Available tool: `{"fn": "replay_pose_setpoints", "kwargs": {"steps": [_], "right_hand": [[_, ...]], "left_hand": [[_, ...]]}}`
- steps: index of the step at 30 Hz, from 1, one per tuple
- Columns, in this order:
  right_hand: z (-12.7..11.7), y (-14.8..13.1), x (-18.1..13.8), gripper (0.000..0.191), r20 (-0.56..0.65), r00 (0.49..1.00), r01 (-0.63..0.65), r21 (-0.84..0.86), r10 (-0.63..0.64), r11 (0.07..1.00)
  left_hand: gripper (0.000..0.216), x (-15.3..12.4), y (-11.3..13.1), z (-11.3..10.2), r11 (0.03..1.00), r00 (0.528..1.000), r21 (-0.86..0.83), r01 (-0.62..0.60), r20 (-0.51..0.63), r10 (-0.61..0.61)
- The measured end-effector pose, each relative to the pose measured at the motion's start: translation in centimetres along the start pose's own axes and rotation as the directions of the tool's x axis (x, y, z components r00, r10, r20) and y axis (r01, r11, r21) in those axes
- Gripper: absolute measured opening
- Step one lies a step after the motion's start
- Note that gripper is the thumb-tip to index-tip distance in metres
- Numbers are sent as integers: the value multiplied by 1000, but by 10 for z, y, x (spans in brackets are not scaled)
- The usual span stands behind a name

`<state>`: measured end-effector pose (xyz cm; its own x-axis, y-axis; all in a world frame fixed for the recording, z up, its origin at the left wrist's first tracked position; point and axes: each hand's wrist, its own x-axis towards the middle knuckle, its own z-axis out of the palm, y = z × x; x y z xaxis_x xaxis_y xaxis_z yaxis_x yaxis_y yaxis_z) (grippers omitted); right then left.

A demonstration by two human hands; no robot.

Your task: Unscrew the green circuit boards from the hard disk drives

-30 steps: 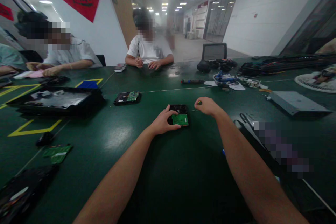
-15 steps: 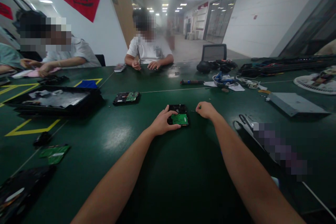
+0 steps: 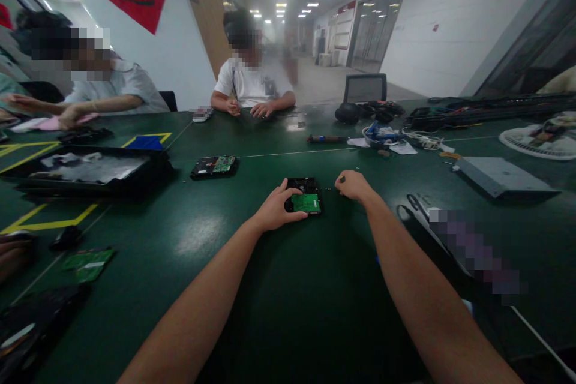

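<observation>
In the head view a black hard drive [image 3: 306, 203] with a green circuit board lies flat on the green table. My left hand [image 3: 275, 207] grips it from the left, thumb along the near edge and fingers over the far side. Just right of the drive, my right hand [image 3: 353, 185] is closed low over the table. A small yellow-green tip pokes out between its fingers; the rest of that object is hidden. Tiny screw-like bits [image 3: 328, 189] lie between the drive and my right hand.
A second hard drive [image 3: 213, 167] lies beyond my left hand. Black trays [image 3: 85, 177] and a green circuit board [image 3: 90, 264] are at left. A grey metal box [image 3: 506, 177] sits at right. Two co-workers sit across the table; another person's hand [image 3: 15, 255] shows at the left edge.
Another person's hand has come in at the left edge. The view has shifted slightly; both my hands keep almost the same places and the drive stays in my left hand.
</observation>
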<state>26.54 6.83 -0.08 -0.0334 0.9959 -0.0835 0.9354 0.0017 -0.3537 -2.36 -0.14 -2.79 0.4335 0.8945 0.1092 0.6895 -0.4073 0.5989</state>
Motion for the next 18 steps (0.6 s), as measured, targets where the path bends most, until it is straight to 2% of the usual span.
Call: {"fn": "replay_pose_setpoints", "kwargs": {"steps": [8,14,18], "right_hand": [[4,-5,-2,18,31,999,8,15,-8,1000],[3,-6,0,6,31,1000,6,-19,-5,1000],[5,-7,0,13,33,999,-4,-27,5,1000]], "left_hand": [[76,1,1,-1,1000,1000,6,-6,6,6],[77,0,-1,2,1000,1000,15,-15,-9,16],[77,0,-2,3,1000,1000,25,-13,-15,13]]}}
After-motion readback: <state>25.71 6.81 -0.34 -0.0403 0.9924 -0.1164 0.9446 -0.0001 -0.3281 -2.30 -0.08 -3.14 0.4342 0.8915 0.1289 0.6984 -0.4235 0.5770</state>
